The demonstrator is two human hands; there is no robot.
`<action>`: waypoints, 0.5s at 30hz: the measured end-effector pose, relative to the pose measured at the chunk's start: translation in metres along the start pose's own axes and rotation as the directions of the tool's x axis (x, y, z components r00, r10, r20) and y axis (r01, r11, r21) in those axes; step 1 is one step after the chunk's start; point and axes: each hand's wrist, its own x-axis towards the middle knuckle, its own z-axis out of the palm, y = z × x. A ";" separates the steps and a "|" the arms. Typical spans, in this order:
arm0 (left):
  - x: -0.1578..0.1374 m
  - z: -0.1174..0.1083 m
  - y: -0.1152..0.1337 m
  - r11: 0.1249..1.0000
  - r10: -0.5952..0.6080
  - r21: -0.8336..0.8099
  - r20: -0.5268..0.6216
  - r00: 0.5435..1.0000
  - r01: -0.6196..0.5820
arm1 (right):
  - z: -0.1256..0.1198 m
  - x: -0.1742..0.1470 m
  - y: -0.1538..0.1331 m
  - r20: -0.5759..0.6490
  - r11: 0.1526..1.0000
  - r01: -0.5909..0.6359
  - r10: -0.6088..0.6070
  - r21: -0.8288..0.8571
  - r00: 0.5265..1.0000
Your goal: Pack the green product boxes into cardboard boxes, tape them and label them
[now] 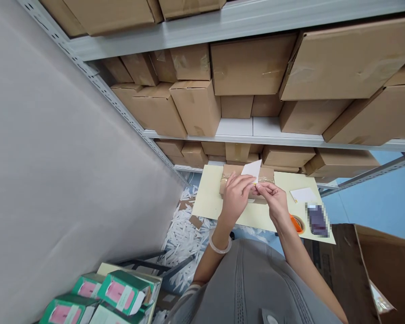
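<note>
Over the small table, my left hand (235,194) and my right hand (273,196) meet with closed fingers at the lower edge of a small white sheet (252,169). A bit of yellow shows at that edge, between the fingertips. Right behind the hands lies a taped cardboard box (267,174), partly covered by them. Another white sheet with a yellow corner (303,195) rests on the table to the right. Beside my right forearm is an orange tape dispenser (296,223), and further right lies a dark, blurred-out flat object (317,220).
Metal shelves (189,33) full of cardboard boxes (253,63) rise behind the pale yellow table (205,198). A grey wall (70,157) stands left. Green boxes (121,290) sit lower left, paper strips (180,234) cover the floor, and a large open carton (344,270) stands right.
</note>
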 end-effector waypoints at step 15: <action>-0.005 0.002 0.008 0.990 0.081 -0.110 -0.076 0.994 -0.090 | 0.004 -0.022 -0.028 0.011 0.981 0.164 -0.164 -0.105 0.986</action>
